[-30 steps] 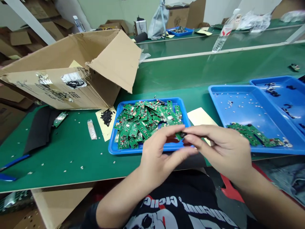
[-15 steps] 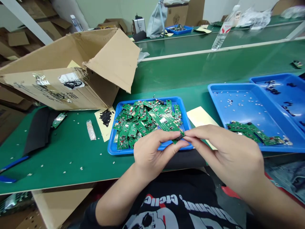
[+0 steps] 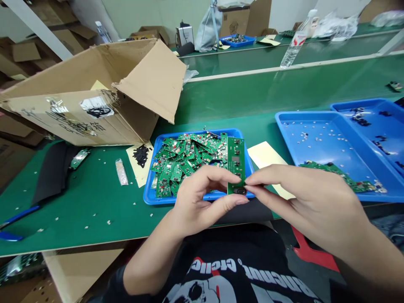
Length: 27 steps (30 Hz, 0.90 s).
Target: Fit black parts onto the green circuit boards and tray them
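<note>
My left hand (image 3: 202,200) grips a long green circuit board (image 3: 236,158) near its lower end, fingers behind and thumb below. The board stands nearly upright, with small dark parts along its face and a black connector (image 3: 240,191) at the bottom. At the board's right edge, my right hand (image 3: 299,202) has thumb and forefinger pinched together; a tiny dark bit shows at the tips, too small to name. Behind the hands is a blue tray (image 3: 147,191) heaped with similar circuit boards (image 3: 176,158).
An open cardboard box (image 3: 72,113) stands at the left rear. Small black parts (image 3: 141,155) lie on yellow paper left of the tray. Another blue tray (image 3: 315,126) on the right holds boards and white bits. Blue-handled pliers (image 3: 19,216) lie far left. A bottle (image 3: 296,42) stands behind.
The board has turned from a slant to nearly upright, its connector end now facing me. My left fingers have spread wider around it. The right fingertips have shifted slightly down along its edge.
</note>
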### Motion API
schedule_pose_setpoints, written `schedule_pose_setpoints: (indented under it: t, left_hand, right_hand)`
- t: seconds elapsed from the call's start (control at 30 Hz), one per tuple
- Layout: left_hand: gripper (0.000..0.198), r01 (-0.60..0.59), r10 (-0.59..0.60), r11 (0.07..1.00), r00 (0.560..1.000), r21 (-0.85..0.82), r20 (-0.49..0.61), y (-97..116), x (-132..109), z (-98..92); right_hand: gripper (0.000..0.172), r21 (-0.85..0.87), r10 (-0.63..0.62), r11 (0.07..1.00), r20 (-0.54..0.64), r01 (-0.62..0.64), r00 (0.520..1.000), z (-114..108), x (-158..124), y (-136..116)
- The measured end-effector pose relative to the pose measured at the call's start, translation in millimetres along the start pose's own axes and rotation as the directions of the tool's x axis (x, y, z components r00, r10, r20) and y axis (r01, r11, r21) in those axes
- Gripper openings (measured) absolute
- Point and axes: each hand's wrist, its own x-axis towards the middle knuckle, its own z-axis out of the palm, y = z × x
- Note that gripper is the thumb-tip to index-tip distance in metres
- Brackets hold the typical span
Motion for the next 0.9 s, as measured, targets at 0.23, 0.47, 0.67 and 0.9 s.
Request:
schedule_pose_setpoints:
  t: [0.23,0.47,0.67,0.9]
  left_hand:
    - [0.022,0.039,-0.065,0.976,0.991,-0.212,-0.114,-5,6,7.6]
    - [0.030,-0.042,0.037,0.987,0.999,-0.155,-0.037,-13,10,7.0]
    - [0.018,0.047,-0.028,0.986,0.993,-0.160,0.119,-7,13,0.4]
    - [0.016,0.102,-0.078,0.982,0.986,-0.160,0.150,-3,12,-3.3]
  right_hand:
    - [0.013,-0.141,-0.077,0.988,-0.101,0.063,0.992,1,0,-7]
    - [0.016,-0.120,-0.064,0.991,-0.052,0.057,0.997,8,-6,-7]
    - [0.012,-0.283,-0.121,0.956,-0.123,0.082,0.985,2,-1,-8]
    - [0.008,-0.119,-0.073,0.991,-0.160,0.054,0.984,-4,-1,-5]
